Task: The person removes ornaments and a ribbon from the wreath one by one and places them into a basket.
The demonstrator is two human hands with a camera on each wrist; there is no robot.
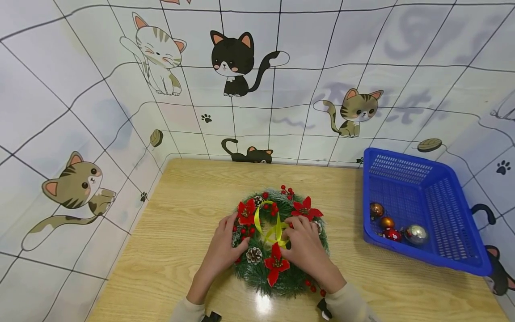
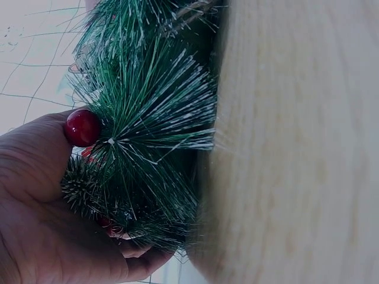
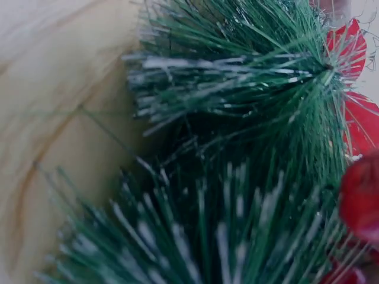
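Observation:
A green Christmas wreath (image 1: 257, 275) lies on the wooden table, dressed with red poinsettias (image 1: 276, 264), pinecones (image 1: 254, 255) and red berries. A yellow ribbon (image 1: 258, 219) loops over its middle. My left hand (image 1: 220, 246) grips the wreath's left side, thumb on top; in the left wrist view the fingers curl round its outer edge beside a red berry (image 2: 83, 128). Reaching over the right side, my right hand (image 1: 306, 246) pinches the ribbon near the central opening, its fingertips partly hidden. The right wrist view shows mainly frosted green needles (image 3: 237, 106).
A blue plastic basket (image 1: 426, 257) stands at the table's right, holding several bauble ornaments, among them a silver one (image 1: 416, 234) and a red one (image 1: 392, 235). Cat-print curtains (image 1: 297, 89) rise behind and left of the table (image 1: 173, 214).

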